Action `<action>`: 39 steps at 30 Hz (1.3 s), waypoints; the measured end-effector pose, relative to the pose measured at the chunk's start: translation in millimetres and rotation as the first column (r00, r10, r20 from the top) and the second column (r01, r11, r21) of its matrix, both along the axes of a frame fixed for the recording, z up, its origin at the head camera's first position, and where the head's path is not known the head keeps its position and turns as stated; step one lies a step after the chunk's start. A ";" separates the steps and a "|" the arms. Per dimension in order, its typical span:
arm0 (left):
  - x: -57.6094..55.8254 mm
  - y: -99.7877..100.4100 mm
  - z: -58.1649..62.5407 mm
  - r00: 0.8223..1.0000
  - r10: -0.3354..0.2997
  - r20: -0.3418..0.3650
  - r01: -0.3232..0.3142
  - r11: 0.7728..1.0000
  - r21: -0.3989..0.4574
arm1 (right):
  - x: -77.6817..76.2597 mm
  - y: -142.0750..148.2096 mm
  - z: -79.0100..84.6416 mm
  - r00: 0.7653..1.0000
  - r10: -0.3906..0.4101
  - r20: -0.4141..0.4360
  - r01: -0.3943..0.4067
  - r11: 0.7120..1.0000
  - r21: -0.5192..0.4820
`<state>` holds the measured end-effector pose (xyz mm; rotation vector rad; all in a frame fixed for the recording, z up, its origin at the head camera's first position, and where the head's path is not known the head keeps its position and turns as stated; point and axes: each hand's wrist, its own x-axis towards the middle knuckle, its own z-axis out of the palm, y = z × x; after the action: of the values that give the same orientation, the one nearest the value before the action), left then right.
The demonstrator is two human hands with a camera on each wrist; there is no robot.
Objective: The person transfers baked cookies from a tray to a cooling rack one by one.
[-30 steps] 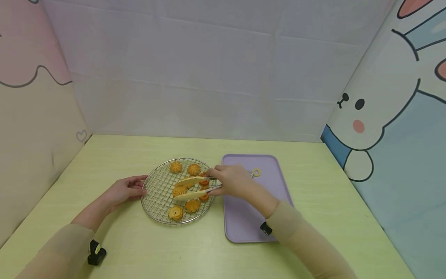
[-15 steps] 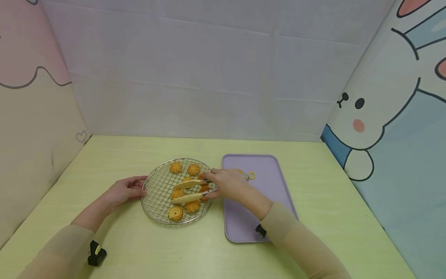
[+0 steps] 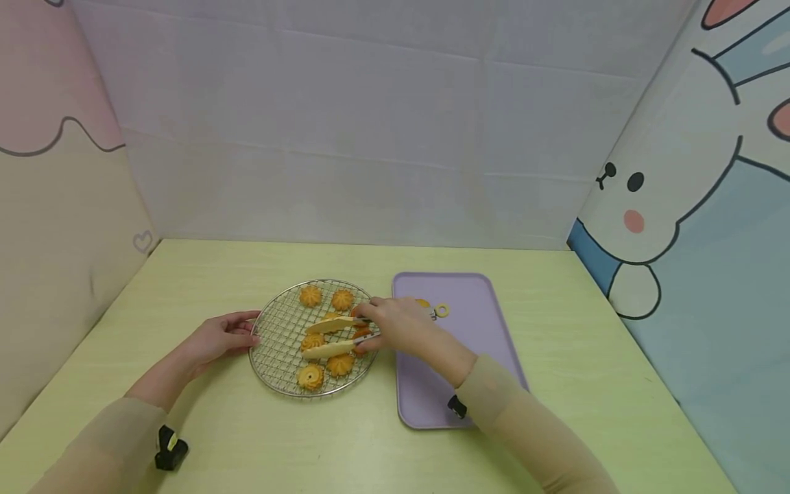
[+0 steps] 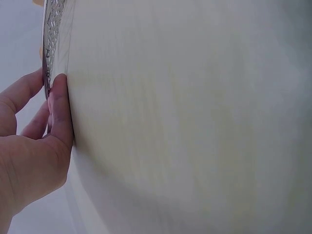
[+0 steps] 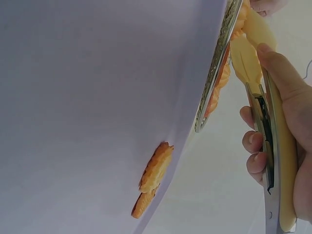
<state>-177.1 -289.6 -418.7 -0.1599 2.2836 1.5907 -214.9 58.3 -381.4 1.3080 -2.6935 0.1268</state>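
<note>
My left hand [image 3: 219, 341] grips the left rim of a round wire cooling rack [image 3: 276, 353], its thumb on top; in the left wrist view, fingers [image 4: 59, 109] reach beneath the rim. Several golden piped cookies [image 3: 310, 377] lie on the rack's middle and right. My right hand [image 3: 401, 326] holds a pair of tongs [image 3: 330, 348] with cream tips over the rack. Those tips stand apart on either side of a cookie [image 3: 313, 342]; whether they touch it I cannot tell. Some cookies at the rack's right are partly hidden by the right hand and tongs.
A lilac tray [image 3: 432, 398] lies right of the rack, under my right forearm. In the right wrist view, cookies [image 5: 157, 168] lie near that tray's edge. The pale yellow table [image 3: 296, 446] meets a white wall behind and printed panels at both sides.
My right hand has moved a little left and slightly toward me, taking the tongs' tips with it over the cookies. The left hand and the rack have stayed in place.
</note>
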 end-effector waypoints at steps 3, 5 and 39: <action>0.5 0.3 0.5 1.000 -0.003 -0.007 0.003 1.000 -0.001 | -0.1 -0.8 0.4 1.000 -0.016 0.023 0.016 1.000 0.012; 0.6 0.8 0.8 1.000 -0.001 -0.006 0.001 1.000 -0.001 | -0.2 -1.1 0.9 0.999 -0.027 0.036 0.026 0.999 0.022; 0.2 -0.3 -0.5 1.000 -0.008 -0.014 0.008 1.000 -0.017 | 7.5 46.6 40.2 0.994 -0.039 -0.098 0.026 0.991 -0.130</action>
<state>-176.9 -289.9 -419.2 -0.1437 2.3066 1.5732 -207.3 105.0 -341.3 1.2000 -2.5752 0.2207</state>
